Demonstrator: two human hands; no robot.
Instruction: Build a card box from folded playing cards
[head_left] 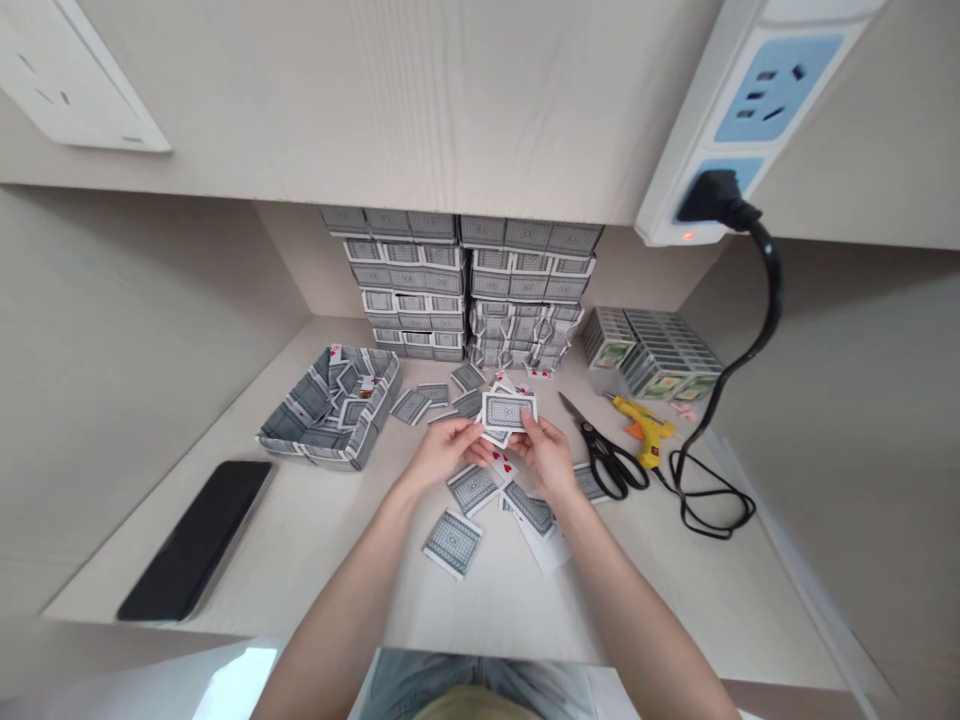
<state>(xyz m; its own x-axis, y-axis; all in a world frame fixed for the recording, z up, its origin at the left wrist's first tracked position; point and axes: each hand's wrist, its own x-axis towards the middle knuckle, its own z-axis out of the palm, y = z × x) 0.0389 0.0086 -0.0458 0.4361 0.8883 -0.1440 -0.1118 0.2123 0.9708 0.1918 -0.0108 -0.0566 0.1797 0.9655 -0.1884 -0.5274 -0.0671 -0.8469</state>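
Observation:
Both of my hands meet over the middle of the desk and hold a small stack of playing cards (509,411), grey patterned backs up. My left hand (444,452) pinches the stack's left edge, and my right hand (546,452) pinches its right edge. Beneath the hands, loose cards (453,541) lie scattered on the desk, some folded, a few showing red pips. A tray made of folded cards (331,407) sits to the left with several cards inside it.
Stacked card-made boxes (465,288) stand against the back wall. Packs of cards (651,351) lie at the right rear. Black scissors (604,451), a yellow glue gun (643,425) with its black cord (709,490), and a black phone (198,537) lie on the desk. A power strip (750,110) hangs above.

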